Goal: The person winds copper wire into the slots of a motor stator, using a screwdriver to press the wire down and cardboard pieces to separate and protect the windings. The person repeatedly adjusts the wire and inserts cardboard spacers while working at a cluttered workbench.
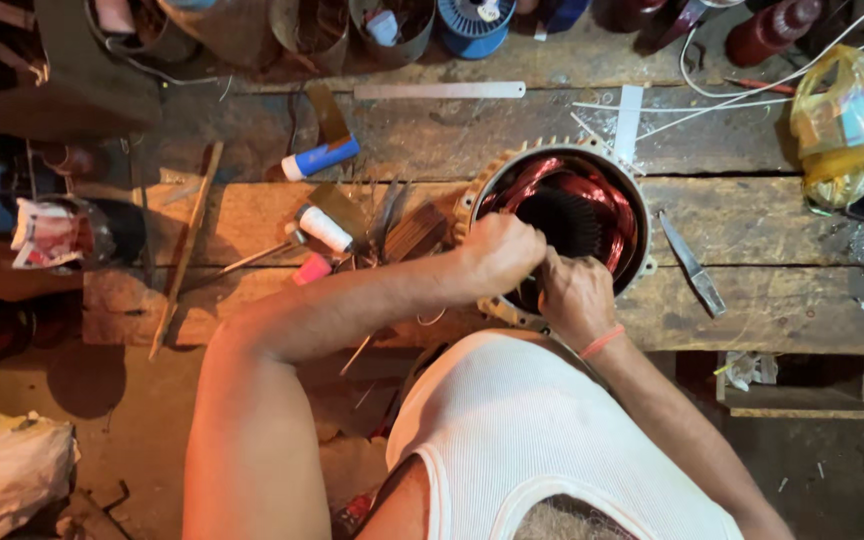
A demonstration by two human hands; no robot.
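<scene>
A round motor stator [562, 215] with reddish copper windings and a dark slotted core lies on the wooden workbench [772, 290]. Both my hands are at its near rim. My left hand [499, 252] is closed in a fist over the rim's left side. My right hand [576, 296], with an orange band on the wrist, is closed beside it and seems to grip a thin strand or small tool that I cannot make out. What lies between the fingers is hidden.
A metal knife [692, 265] lies right of the stator. Left of it lie thread spools [323, 228], a blue-and-white tube [320, 158], sticks and a long wooden strip [185, 250]. A metal ruler [439, 90], white wires [752, 90] and a yellow plastic bag [852, 120] sit farther back.
</scene>
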